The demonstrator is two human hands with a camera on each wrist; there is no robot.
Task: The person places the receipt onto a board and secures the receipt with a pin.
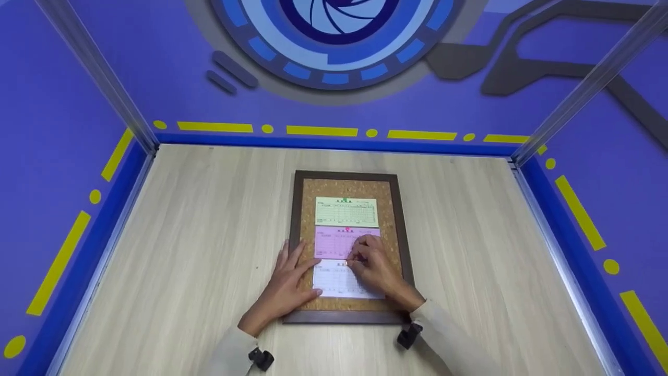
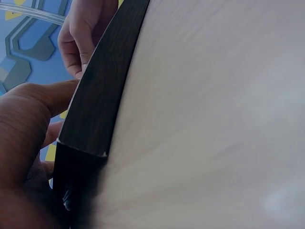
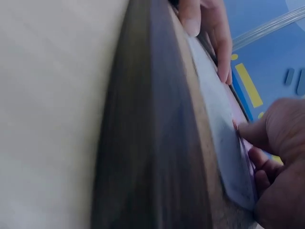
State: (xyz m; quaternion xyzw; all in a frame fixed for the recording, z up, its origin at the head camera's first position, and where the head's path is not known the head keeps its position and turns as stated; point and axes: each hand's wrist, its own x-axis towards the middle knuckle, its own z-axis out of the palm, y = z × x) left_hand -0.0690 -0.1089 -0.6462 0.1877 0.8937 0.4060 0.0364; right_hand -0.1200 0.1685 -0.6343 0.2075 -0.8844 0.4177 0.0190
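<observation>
A corkboard (image 1: 391, 209) in a dark brown frame lies on the table, bearing three printed slips in a column. The green slip (image 1: 334, 213) is uppermost, held by a green pushpin (image 1: 345, 199). Below it is the pink slip (image 1: 330, 245) with a red pushpin (image 1: 347, 228), then the white slip (image 1: 329, 284). My right hand (image 1: 377, 269) pinches a small orange-red pushpin (image 3: 235, 124) at the white slip's top edge, its head mostly covered by fingertips. My left hand (image 1: 286, 284) lies spread over the frame's left side, index fingertip and thumb at the white slip's left edge.
The pale wood-grain table (image 1: 198, 235) extends on both sides of the board. Blue-purple printed panels (image 1: 334, 115) with yellow dashes enclose it at the back and sides, joined by metal corner posts (image 1: 589, 83). Black wrist cameras (image 1: 261, 359) sit at both sleeves.
</observation>
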